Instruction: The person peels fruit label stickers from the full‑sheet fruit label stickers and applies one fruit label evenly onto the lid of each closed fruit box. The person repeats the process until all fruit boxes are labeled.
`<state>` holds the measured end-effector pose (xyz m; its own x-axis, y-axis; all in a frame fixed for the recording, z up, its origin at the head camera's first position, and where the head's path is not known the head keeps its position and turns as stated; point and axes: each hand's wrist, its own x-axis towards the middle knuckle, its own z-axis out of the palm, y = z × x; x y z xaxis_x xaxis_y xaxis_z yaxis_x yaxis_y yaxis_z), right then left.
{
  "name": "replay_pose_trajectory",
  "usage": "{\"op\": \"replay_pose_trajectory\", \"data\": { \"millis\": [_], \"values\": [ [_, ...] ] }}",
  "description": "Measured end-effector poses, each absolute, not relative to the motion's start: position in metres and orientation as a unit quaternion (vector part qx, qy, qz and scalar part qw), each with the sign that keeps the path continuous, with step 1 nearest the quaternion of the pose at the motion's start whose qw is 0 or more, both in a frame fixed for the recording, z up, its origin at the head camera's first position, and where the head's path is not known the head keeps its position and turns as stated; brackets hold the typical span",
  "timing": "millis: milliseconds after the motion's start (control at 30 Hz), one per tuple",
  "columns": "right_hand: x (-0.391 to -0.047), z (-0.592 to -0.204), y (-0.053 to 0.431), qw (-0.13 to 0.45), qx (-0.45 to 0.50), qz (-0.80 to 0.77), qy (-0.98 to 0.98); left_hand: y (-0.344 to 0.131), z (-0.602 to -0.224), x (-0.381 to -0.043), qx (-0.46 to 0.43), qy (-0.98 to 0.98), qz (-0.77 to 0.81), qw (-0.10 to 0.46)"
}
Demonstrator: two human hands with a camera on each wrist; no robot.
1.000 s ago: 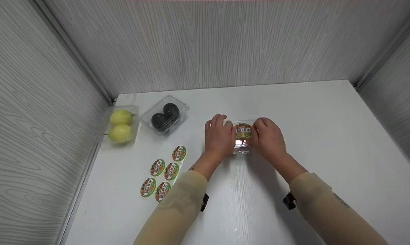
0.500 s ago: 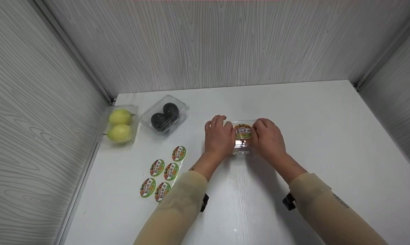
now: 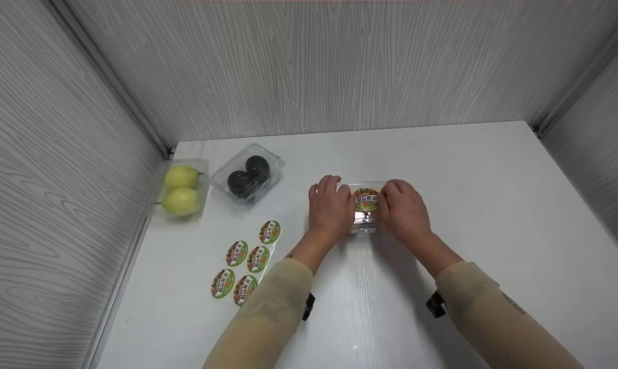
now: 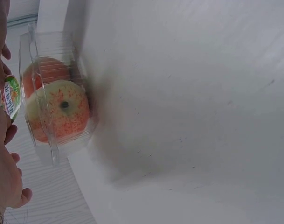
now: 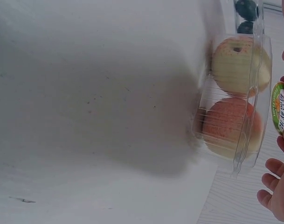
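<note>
Evidently I am at the sticking-on step: the fingers of my left hand [image 3: 331,211] and right hand [image 3: 405,211] pinch opposite edges of the round label [image 3: 366,199], which is poised over the top of the clear box [image 3: 364,228] of peaches [image 4: 62,121] on the desk [image 3: 493,205]; whether it touches the plastic, I cannot tell. Next, I judge, it needs laying level and smoothing flat. Spare labels [image 3: 256,259] lie left of that box, nearer me.
</note>
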<state>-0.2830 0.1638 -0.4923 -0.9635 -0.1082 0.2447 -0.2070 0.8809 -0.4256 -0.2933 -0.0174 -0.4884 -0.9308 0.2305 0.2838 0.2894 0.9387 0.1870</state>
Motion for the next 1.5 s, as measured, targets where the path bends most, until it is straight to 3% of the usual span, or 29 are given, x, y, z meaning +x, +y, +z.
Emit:
{"op": "replay_pose_trajectory", "data": {
  "millis": [867,1500],
  "values": [
    [-0.2848,-0.4978,0.1645,0.128,0.094,0.233,-0.959,-0.0170,-0.4926,-0.2963,-0.131,-0.977,-0.116,0.122],
    [-0.2889,-0.4999,0.1641,0.113,0.081,0.233,-0.962,-0.0151,-0.4899,-0.3003,-0.116,-0.982,-0.114,0.099]
  ]
}}
